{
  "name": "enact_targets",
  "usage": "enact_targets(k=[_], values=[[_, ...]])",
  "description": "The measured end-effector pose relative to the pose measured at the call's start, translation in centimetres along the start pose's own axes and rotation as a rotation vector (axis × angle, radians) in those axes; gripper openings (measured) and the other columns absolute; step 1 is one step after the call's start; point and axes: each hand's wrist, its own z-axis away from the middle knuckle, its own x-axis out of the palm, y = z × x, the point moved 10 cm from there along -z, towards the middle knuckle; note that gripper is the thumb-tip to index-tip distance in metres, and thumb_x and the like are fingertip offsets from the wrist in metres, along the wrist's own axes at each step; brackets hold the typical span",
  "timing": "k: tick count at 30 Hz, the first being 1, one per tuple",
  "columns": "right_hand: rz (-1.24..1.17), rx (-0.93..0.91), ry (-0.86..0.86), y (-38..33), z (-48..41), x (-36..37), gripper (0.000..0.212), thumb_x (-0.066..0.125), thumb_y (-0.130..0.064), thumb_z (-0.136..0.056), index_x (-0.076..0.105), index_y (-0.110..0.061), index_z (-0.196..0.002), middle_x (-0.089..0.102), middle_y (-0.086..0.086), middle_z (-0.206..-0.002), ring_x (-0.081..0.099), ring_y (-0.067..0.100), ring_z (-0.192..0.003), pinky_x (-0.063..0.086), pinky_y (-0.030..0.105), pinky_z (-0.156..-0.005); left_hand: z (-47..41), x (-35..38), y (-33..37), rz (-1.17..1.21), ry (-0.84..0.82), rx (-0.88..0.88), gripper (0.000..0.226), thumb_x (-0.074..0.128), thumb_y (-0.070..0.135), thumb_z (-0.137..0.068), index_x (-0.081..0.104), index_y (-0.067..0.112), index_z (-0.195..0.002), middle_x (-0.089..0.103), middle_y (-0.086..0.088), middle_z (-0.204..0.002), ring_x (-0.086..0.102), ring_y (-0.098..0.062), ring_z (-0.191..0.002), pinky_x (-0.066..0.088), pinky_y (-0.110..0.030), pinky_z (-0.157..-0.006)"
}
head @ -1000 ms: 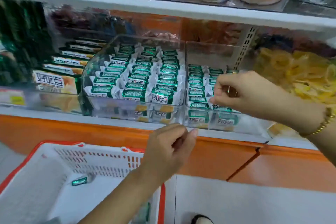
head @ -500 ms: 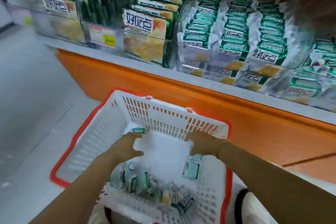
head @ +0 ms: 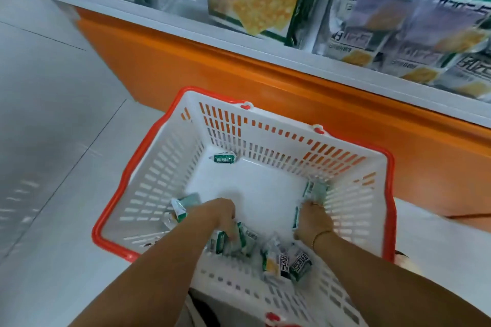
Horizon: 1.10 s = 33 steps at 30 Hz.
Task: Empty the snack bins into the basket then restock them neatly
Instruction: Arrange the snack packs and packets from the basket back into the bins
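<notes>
Basket [head: 170, 167], floor, below shelf [head: 186, 28]: snack packets [head: 279, 260] heaped at near wall. Left hand [head: 215, 216] curled over the heap, apparently clutching some; right hand [head: 314, 220] at right wall, grip indiscernible. Lone packet [head: 225, 159], lengthwise left-right, far corner, nearer left hand.

Pale grey tiled floor [head: 53, 119] beside an orange shelf base [head: 212, 69] under a white shelf edge [head: 170, 24].

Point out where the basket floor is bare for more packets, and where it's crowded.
Inside the basket, the middle floor is bare, bordered by the lone packet at the far wall, the left hand and the right hand. Crowded: the near wall, where packets pile around both hands, and the right wall's corner packets.
</notes>
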Motion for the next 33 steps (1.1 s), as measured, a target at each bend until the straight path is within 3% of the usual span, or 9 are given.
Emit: enact_targets(k=[7,10,12,15,19,22,25,29,33], values=[[-0.001,-0.109,-0.006,-0.6,0.0,-0.3,0.078,0.075,-0.035,-0.076,0.032,-0.008,-0.135,0.038,0.016,-0.137,0.039,0.029,-0.125,0.042,0.035,-0.095,0.3,0.7,1.1,-0.038,-0.015,0.040,0.055,0.082,0.028,-0.070,0.061,0.005,-0.115,0.061,-0.009,-0.115,0.058,-0.027,-0.103,0.049,-0.033,-0.082],[-0.301,-0.117,-0.019,-1.2,0.1,-1.5,0.058,0.075,-0.042,-0.074,0.040,-0.013,-0.110,0.047,0.014,-0.119,0.047,0.025,-0.105,0.041,0.028,-0.075,0.9,-0.1,1.2,0.052,0.037,0.068,0.034,0.082,0.026,-0.070,0.061,0.009,-0.091,0.056,-0.003,-0.090,0.052,-0.020,-0.083,0.040,-0.026,-0.067],[-0.506,-0.174,-0.087,-2.5,0.9,-2.7,0.047,0.072,-0.037,-0.080,0.040,-0.011,-0.103,0.047,0.009,-0.106,0.046,0.020,-0.090,0.036,0.025,-0.062,1.7,-1.0,1.1,0.129,0.081,0.076,0.037,0.080,0.027,-0.072,0.062,0.010,-0.100,0.055,-0.004,-0.092,0.050,-0.016,-0.082,0.038,-0.023,-0.067],[-1.020,-0.220,-0.300,-4.5,3.2,-4.4,0.033,0.065,-0.019,-0.088,0.047,-0.006,-0.113,0.051,0.010,-0.111,0.052,0.020,-0.095,0.047,0.023,-0.070,3.2,-2.3,0.9,0.325,0.106,0.052,0.042,0.079,0.025,-0.075,0.061,0.006,-0.108,0.056,-0.004,-0.096,0.054,-0.016,-0.082,0.046,-0.026,-0.066],[-1.671,-0.301,-0.541,-4.8,6.9,-8.1,0.043,0.066,-0.001,-0.078,0.055,-0.009,-0.119,0.055,0.013,-0.129,0.059,0.031,-0.110,0.056,0.041,-0.080,6.4,-5.8,2.4,0.786,0.170,0.150,0.018,0.077,0.012,-0.075,0.061,0.014,-0.083,0.063,-0.002,-0.083,0.063,-0.026,-0.091,0.052,-0.038,-0.086],[-1.960,-0.477,-0.594,-4.0,10.2,-12.3,0.047,0.078,0.003,-0.062,0.063,-0.013,-0.104,0.061,0.013,-0.127,0.060,0.038,-0.112,0.055,0.050,-0.082,9.2,-8.3,4.9,1.088,0.212,0.289,0.026,0.065,-0.003,-0.082,0.063,0.016,-0.100,0.069,-0.001,-0.105,0.063,-0.023,-0.106,0.053,-0.035,-0.091],[-2.016,-0.484,-0.502,-2.5,12.1,-15.5,0.067,0.087,-0.008,-0.059,0.054,-0.004,-0.117,0.063,0.018,-0.122,0.064,0.038,-0.105,0.058,0.040,-0.074,11.6,-10.6,7.4,1.245,0.297,0.438,0.039,0.058,-0.015,-0.082,0.059,0.007,-0.114,0.066,-0.007,-0.119,0.063,-0.025,-0.108,0.055,-0.031,-0.086],[-1.853,-0.465,-0.418,-1.2,14.7,-18.2,0.039,0.063,-0.015,-0.078,0.060,0.004,-0.111,0.070,0.019,-0.105,0.071,0.027,-0.089,0.059,0.028,-0.075,14.9,-12.9,10.7,1.419,0.361,0.616,0.031,0.050,-0.024,-0.081,0.060,0.005,-0.089,0.066,-0.012,-0.112,0.066,-0.027,-0.099,0.057,-0.034,-0.082],[-1.939,-0.558,-0.375,-0.7,17.1,-20.7,0.035,0.060,-0.011,-0.086,0.054,0.008,-0.116,0.066,0.023,-0.113,0.066,0.033,-0.104,0.052,0.038,-0.093,16.2,-13.6,13.0,1.661,0.461,0.622,0.037,0.044,-0.023,-0.085,0.059,0.003,-0.105,0.066,-0.016,-0.109,0.068,-0.024,-0.089,0.059,-0.030,-0.074]])
